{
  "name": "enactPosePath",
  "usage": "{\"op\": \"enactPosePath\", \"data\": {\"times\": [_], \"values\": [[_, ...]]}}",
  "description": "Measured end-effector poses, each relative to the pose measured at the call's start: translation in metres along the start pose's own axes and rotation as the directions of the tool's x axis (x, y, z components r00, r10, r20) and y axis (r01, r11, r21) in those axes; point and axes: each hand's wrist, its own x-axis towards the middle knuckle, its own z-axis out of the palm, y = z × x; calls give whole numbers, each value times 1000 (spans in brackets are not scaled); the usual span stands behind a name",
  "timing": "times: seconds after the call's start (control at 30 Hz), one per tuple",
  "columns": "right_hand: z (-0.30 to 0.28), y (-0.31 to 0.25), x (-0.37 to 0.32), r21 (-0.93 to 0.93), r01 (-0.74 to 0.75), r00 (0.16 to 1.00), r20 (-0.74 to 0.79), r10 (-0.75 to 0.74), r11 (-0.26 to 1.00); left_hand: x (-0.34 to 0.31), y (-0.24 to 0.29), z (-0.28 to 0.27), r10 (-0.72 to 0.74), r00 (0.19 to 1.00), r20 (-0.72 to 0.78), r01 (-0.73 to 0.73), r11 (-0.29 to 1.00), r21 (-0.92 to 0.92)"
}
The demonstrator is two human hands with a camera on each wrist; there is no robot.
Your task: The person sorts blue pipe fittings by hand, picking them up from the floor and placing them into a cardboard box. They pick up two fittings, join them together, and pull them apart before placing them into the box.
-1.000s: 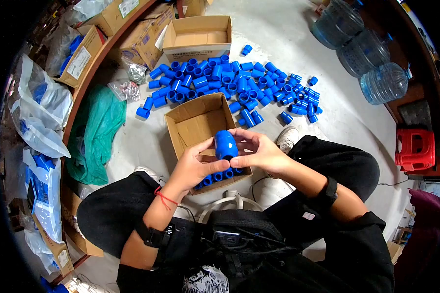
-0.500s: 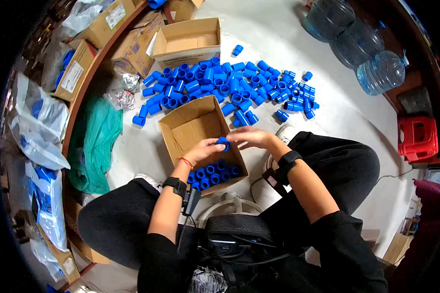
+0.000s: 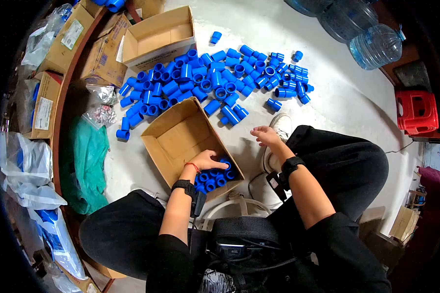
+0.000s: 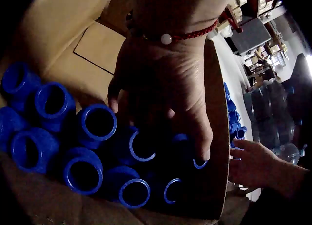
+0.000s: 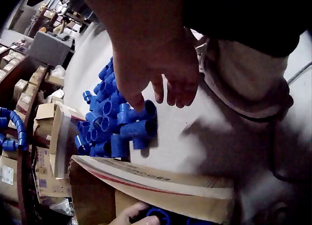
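Observation:
My left hand [image 3: 205, 160] reaches down inside the near cardboard box [image 3: 173, 132]. It grips a blue pipe fitting [image 3: 225, 162] at the right end of the rows; in the left wrist view the thumb lies on the rim of that fitting [image 4: 181, 141], and the other fingers are partly in shadow. Several more blue fittings [image 4: 84, 171] stand upright beside it, open ends up. Off the box's right side, my right hand [image 3: 266, 135] hovers over the floor near a white shoe, fingers loosely bent and holding nothing.
A wide pile of blue fittings [image 3: 186, 73] lies on the floor beyond the box. Behind it stands a second cardboard box [image 3: 159, 36]. A green bag [image 3: 85, 166] and shelves are at left; water bottles [image 3: 376, 46] and a red plastic stool [image 3: 416, 111] at right.
Both hands were at one blue fitting above the box. The left hand has lowered it into the box's near right corner, while the right hand has let go and moved away right.

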Motion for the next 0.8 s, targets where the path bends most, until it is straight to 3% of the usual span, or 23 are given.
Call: {"op": "enactPosePath", "data": {"times": [0.1, 0.17, 0.23, 0.4, 0.47, 0.53, 0.63, 0.67, 0.8], "values": [[0, -2, 6, -39, 12, 1000, 3, -12, 999, 10, -5, 0, -27, 991, 130, 33, 999, -41], [-2, -8, 2, -71, 26, 1000, -1, -26, 997, 14, -9, -1, -74, 987, 140, 83, 995, -54], [-3, 0, 10, -27, 112, 992, -54, -113, 993, 3, 18, -21, -107, 972, 207, 120, 991, -51], [-21, 2, 32, -88, 119, 988, -87, -126, 989, 9, 10, -16, -60, 980, 190, 82, 991, -109], [-32, 1, 45, -185, 190, 959, -174, -222, 964, 2, 19, -17, -65, 991, 119, 69, 997, -26], [-42, 0, 62, -209, 243, 916, -271, -295, 947, 1, 17, -13, -54, 989, 137, 67, 993, -95], [-57, -20, 60, -709, 210, 797, -275, -538, 673, 1, 9, -9, -96, 984, 148, 103, 994, -42], [-56, -34, 50, -695, 77, 817, -367, -445, 715, 4, -4, -4, -86, 983, 162, 97, 993, -59], [-60, -30, 70, -830, 94, 747, -307, -590, 550, -1, 1, -6, -75, 975, 211, 104, 986, -132]]}}
